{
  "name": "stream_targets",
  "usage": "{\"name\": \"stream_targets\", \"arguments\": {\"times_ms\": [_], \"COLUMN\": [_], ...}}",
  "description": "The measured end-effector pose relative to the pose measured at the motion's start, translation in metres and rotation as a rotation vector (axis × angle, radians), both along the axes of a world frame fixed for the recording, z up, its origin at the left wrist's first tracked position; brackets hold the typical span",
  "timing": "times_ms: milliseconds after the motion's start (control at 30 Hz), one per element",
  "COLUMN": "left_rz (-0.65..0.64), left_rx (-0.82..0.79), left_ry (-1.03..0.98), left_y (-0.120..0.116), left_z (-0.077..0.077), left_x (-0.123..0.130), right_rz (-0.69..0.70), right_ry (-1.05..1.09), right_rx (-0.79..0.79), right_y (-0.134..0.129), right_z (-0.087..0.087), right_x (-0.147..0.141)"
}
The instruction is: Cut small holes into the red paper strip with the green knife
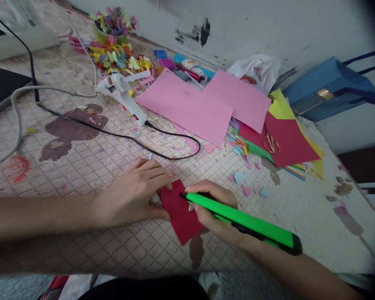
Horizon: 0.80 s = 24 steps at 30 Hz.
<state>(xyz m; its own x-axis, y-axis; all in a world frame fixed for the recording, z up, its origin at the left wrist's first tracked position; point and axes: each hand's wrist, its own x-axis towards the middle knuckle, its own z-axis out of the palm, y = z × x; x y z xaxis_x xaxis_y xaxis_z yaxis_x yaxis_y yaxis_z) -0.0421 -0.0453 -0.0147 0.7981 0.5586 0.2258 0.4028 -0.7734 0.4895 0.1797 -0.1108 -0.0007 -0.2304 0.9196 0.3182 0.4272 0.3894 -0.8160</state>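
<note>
A small folded-looking piece of red paper (180, 212) lies at the near middle of the patterned tablecloth. My left hand (137, 191) is at its left edge, fingers curled at the top corner and thumb lower down, gripping the paper. My right hand (217, 208) is closed around a long, bright green tool with black ends (246, 218). Its dark tip is over the upper part of the red paper; whether it touches cannot be seen. I cannot make out whether the tool is a pen or a cutter.
A white glue gun (125, 98) with a black cord lies beyond my hands. Pink sheets (187, 106), a red sheet (289, 139) with small scissors (271, 143), and paper scraps (118, 58) lie farther back. A blue bag (328, 89) stands at right.
</note>
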Motion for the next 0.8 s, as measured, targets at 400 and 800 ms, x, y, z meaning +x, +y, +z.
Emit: {"name": "stream_targets", "arguments": {"times_ms": [400,800], "left_rz": [-0.003,-0.002], "left_rx": [0.017,0.037], "left_ry": [-0.006,-0.027], "left_y": [-0.001,-0.002], "left_z": [0.000,-0.001], "left_x": [0.000,0.000], "right_rz": [0.019,0.044], "right_ry": [-0.036,-0.037], "right_rx": [-0.010,-0.013], "right_y": [0.001,0.000], "right_z": [-0.007,-0.010], "right_x": [-0.003,-0.002]}}
